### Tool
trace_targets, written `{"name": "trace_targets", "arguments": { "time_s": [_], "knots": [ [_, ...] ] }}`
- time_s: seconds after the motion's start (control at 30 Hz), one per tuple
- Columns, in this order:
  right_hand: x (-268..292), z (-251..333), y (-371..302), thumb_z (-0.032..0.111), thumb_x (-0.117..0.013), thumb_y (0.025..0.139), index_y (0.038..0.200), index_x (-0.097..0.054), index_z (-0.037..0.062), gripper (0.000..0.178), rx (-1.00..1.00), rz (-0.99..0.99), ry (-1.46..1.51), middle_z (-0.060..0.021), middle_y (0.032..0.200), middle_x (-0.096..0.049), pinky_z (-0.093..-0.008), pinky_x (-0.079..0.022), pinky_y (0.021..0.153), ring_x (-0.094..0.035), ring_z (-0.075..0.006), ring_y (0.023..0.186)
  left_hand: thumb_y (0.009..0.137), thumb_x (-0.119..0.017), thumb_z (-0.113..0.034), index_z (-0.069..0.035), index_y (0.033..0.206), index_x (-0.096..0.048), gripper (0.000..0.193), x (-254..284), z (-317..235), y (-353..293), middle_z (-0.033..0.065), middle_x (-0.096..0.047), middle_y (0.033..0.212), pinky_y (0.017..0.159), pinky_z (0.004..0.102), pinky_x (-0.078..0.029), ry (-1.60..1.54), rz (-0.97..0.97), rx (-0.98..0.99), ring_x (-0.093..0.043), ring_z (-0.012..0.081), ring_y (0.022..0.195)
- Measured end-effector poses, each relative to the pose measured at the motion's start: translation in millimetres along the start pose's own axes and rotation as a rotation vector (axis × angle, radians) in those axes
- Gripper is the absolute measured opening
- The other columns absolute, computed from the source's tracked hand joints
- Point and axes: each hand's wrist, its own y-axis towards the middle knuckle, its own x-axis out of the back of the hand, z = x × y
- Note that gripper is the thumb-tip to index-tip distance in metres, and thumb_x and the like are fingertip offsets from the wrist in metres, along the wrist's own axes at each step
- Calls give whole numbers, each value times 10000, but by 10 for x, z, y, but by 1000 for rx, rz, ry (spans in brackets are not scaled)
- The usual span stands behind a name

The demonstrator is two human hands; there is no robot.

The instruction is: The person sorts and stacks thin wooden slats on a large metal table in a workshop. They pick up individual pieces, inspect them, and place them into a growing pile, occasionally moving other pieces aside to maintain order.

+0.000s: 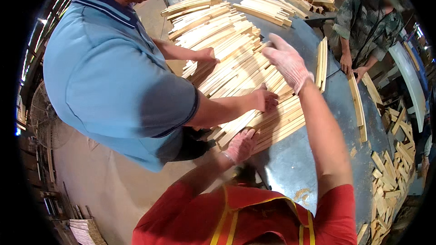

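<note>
Many pale wooden strips [227, 47] lie side by side in a wide, slightly fanned layer on a dark metal-topped table. My left hand [240, 145], in a pinkish-white knitted glove, rests on the near ends of the strips, fingers laid out over the wood. Gloved alike, my right hand [287, 61] hovers above the right side of the layer with its fingers stretched toward the left and nothing visible in them. Between my hands, a co-worker's bare hand [267, 100] touches the strips; that person's other hand [206, 56] is farther back on the layer.
The co-worker in a blue shirt [113, 72] leans in close on my left. Across the table [295, 172], a person in camouflage [368, 22] handles long strips [356, 100]. Short offcuts [390, 181] heap up at the right. More strips [265, 9] lie at the back; a fan [45, 118] stands left.
</note>
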Motion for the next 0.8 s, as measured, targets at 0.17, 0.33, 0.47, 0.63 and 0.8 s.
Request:
{"name": "trace_targets", "arguments": {
  "time_s": [0.17, 0.33, 0.47, 0.63, 0.8],
  "knots": [
    [-306, 369, -531, 235, -678, 991, 1360, -614, 56, 414, 360, 718, -77, -33, 1090, -677, -287, -536, 947, -637, -153, 1039, 906, -603, -220, -22, 1352, -593, 488, -156, 121, -142, 174, -568, 1320, 991, 431, -519, 70, 170, -13, -573, 348, 1200],
    [-380, -622, -1630, 272, -697, 1003, 1477, -568, 25, 550, -155, 901, 88, -105, 1243, -706, -320, -543, 985, -667, -191, 1111, 949, -655, -341, -44, 1386, -591, 532, -69, 18, 30, 208, -519, 1463, 1095, 488, -462, -453, 405, 136, -533, 400, 1308],
    [-708, -1470, -2221, 256, -695, 988, 1452, -579, -4, 544, -558, 603, 269, -83, 1040, -692, -302, -538, 805, -642, -157, 897, 897, -749, -366, -93, 1322, -596, 528, -101, 95, -8, 136, -610, 1218, 919, 440, -572, -165, -28, -17, -635, 340, 1157],
    [-1015, -1331, -2459, 191, -678, 986, 1342, -610, 3, 409, -913, 404, 667, -11, 849, -571, -238, -465, 641, -553, -90, 722, 848, -762, -360, -61, 1191, -597, 484, 27, 109, -98, 164, -589, 1240, 945, 458, -560, -142, -18, 19, -610, 359, 1178],
    [-1318, -1690, -2623, 148, -652, 993, 1345, -598, 2, 385, -858, 473, 827, -5, 866, -592, -235, -466, 646, -559, -98, 728, 813, -756, -283, -64, 1208, -602, 477, 120, 170, 20, 175, -587, 1257, 938, 480, -557, -194, 78, -10, -612, 366, 1158]
  ]
}}
